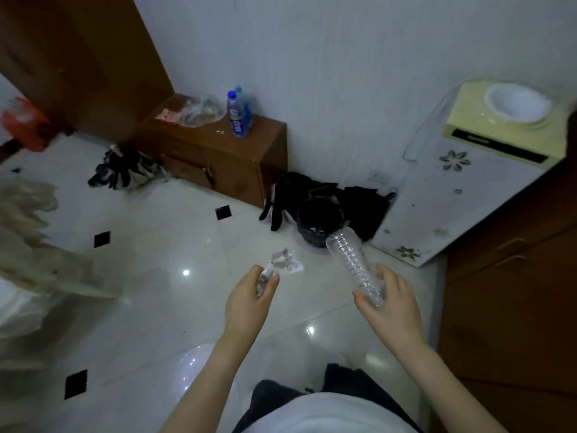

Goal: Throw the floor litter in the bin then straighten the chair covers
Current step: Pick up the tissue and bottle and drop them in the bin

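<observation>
Both forearms outstretched: left hand fingers pinch crumpled wrapper, right hand grips empty bottle

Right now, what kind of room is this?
Probably a bedroom or hotel room: a wooden nightstand with water bottles, a water dispenser against the wall, and a small black bin.

Crumpled wrapper: clear and white with red print, pinched at its lower end in left hand, rest sticking up past the fingertips. Empty clear ribbed plastic bottle: held at one end in right hand, tilted, far end over black bin beyond both hands.
</observation>
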The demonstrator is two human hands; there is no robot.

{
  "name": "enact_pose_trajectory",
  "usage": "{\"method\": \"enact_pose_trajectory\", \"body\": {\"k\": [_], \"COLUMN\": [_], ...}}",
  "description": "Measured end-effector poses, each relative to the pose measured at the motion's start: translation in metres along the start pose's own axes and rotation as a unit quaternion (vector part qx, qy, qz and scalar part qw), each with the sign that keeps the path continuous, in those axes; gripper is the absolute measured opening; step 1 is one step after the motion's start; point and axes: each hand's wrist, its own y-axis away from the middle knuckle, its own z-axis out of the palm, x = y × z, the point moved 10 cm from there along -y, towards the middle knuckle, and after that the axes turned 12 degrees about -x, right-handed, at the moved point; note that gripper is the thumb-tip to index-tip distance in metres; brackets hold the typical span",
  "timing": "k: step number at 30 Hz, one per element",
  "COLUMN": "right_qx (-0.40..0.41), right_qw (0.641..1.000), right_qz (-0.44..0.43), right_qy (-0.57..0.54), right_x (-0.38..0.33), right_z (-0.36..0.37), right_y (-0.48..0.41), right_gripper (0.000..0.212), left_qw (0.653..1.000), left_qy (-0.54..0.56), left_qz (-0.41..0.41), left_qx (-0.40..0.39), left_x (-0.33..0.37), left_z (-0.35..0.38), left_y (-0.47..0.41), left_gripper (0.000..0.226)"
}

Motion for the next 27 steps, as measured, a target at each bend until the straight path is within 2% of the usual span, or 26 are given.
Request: {"method": "enact_pose_trajectory", "body": {"k": [4,8,15,23,27], "right_qx": [0.01,0.009,-0.007,-0.003,0.003], "right_qw": [0.999,0.999,0.999,0.997,0.996], "right_qz": [0.032,0.043,0.034,0.068,0.082], "right_qy": [0.008,0.01,-0.007,-0.035,-0.034], "right_x": [0.05,0.072,0.066,0.044,0.033], "right_z": [-0.045,-0.066,-0.06,-0.043,-0.039], "right_y": [-0.019,-0.047,-0.133,-0.277,-0.355], "right_gripper": [0.067,0.07,0.067,0.06,0.058], "left_qw": [0.998,0.995,0.996,0.992,0.989], "left_qy": [-0.014,-0.054,-0.038,-0.08,-0.068], "left_qz": [0.028,0.042,-0.002,-0.016,-0.043], "left_qx": [-0.054,-0.072,-0.084,-0.099,-0.12], "left_x": [0.044,0.068,0.056,0.039,0.028], "left_z": [0.06,0.081,0.107,0.076,0.061], "left_y": [-0.032,-0.072,-0.134,-0.296,-0.389], "left_gripper": [0.04,0.038,0.038,0.038,0.031]}}
